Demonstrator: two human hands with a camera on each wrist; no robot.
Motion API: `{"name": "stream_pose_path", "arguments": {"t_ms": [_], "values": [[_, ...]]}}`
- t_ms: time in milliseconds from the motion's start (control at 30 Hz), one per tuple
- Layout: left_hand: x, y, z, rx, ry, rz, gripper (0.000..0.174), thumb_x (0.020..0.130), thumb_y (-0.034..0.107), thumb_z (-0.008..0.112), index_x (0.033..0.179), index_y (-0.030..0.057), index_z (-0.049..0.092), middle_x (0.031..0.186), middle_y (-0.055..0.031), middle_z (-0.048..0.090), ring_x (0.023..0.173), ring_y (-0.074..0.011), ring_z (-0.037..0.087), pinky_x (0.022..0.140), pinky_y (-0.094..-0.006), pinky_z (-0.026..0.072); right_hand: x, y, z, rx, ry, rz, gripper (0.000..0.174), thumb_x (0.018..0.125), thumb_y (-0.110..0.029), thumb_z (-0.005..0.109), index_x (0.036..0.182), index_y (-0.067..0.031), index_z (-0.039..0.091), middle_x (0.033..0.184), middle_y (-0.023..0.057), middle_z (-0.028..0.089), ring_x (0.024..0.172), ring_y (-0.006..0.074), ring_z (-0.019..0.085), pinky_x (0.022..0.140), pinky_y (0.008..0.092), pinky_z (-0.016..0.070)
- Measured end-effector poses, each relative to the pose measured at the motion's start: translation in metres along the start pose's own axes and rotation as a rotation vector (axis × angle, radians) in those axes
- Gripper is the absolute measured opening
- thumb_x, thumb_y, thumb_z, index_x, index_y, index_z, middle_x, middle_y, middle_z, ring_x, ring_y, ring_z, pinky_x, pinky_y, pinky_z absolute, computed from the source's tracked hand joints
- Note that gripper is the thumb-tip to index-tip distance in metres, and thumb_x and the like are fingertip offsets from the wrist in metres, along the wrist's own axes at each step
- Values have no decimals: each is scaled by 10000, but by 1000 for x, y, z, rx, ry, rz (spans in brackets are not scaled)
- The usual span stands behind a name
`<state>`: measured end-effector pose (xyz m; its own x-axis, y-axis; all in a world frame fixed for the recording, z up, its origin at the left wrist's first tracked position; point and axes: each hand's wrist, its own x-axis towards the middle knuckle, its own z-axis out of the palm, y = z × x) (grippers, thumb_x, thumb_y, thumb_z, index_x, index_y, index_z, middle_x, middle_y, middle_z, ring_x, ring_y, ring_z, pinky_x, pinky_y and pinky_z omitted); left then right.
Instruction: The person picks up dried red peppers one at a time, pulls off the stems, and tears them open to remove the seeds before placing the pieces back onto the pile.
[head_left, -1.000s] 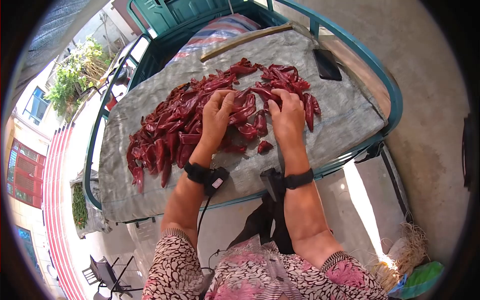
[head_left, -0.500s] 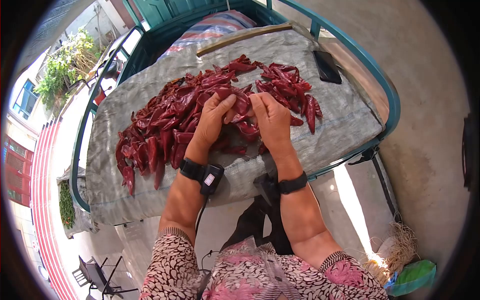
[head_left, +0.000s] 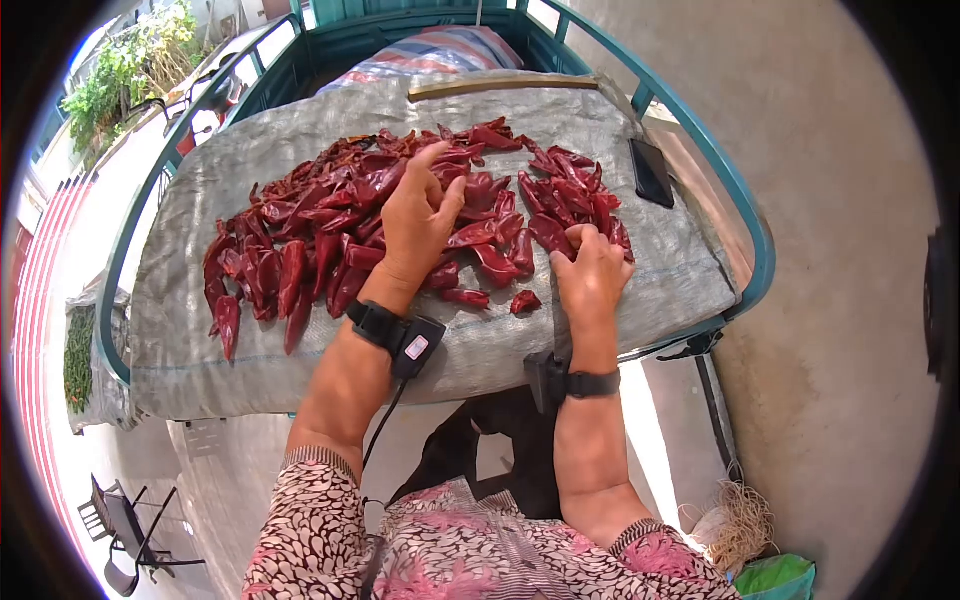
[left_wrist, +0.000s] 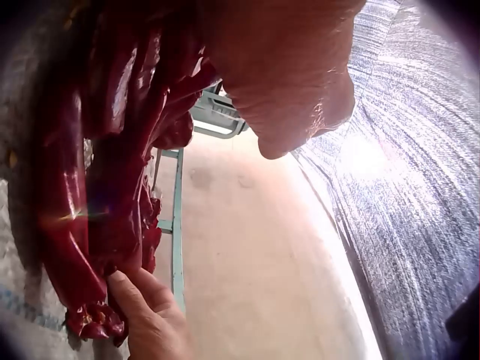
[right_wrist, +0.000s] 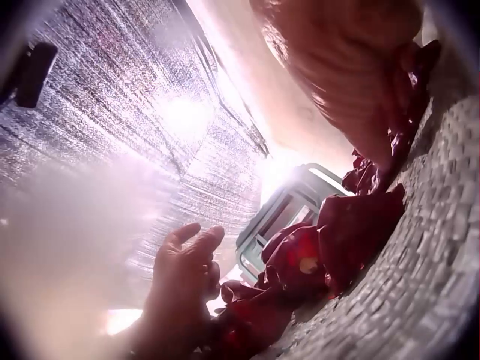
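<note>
Dried red peppers lie in a broad heap on a grey woven sheet, with a smaller group on the right. The left hand is raised over the heap, its index finger extended and thumb apart, with nothing seen in its grasp. At the near edge of the smaller group, the right hand has bent fingers at a red pepper. In the left wrist view, the right hand's thumb and finger pinch at a pepper's end; its far fingertips are partly hidden.
A black phone lies on the sheet's right side, and a wooden strip along its far edge. Green rails surround the cart bed. A striped sack sits behind. One loose pepper piece lies near the front edge.
The hands, together over the heap half a second ago, have parted. The right hand has moved right to the smaller group; the left has lifted with its fingers spread. The head view has shifted.
</note>
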<state>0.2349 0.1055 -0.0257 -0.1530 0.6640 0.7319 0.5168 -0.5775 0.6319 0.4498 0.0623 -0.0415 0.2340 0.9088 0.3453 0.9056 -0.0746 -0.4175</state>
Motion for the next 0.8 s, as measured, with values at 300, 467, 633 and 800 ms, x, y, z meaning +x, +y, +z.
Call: {"name": "stream_pose_path", "arguments": {"t_ms": [300, 467, 633, 800], "values": [[-5, 10, -3, -130, -391, -3, 383, 978, 188, 669, 1339, 68, 627, 896, -67, 672, 720, -112, 605, 665, -270, 492, 4, -14, 16, 1051, 76, -27, 171, 878, -31, 700, 1048, -50, 692, 924, 57, 701, 777, 152, 639, 732, 302, 509], [-6, -5, 5, -134, -389, 195, 256, 1006, 134, 622, 1239, 32, 653, 944, -128, 693, 817, -198, 663, 758, -299, 523, -9, -33, 8, 882, 24, -240, 153, 886, -33, 681, 1039, -40, 683, 979, 89, 696, 815, 207, 657, 740, 328, 522], [-3, 16, -3, -67, -424, -40, 244, 980, 234, 665, 1149, 59, 672, 907, -141, 702, 781, -266, 700, 699, -351, 538, -10, -34, 4, 857, 26, -261, 149, 887, -36, 670, 1036, -39, 677, 980, 106, 692, 847, 264, 671, 764, 355, 529], [-6, -2, 2, 89, -428, 3, 248, 957, 305, 695, 1053, 80, 660, 877, -141, 706, 755, -298, 705, 666, -375, 541, -12, -35, 1, 867, 75, -224, 158, 894, -56, 672, 1051, -53, 679, 959, 90, 693, 865, 259, 660, 805, 375, 507]]}}
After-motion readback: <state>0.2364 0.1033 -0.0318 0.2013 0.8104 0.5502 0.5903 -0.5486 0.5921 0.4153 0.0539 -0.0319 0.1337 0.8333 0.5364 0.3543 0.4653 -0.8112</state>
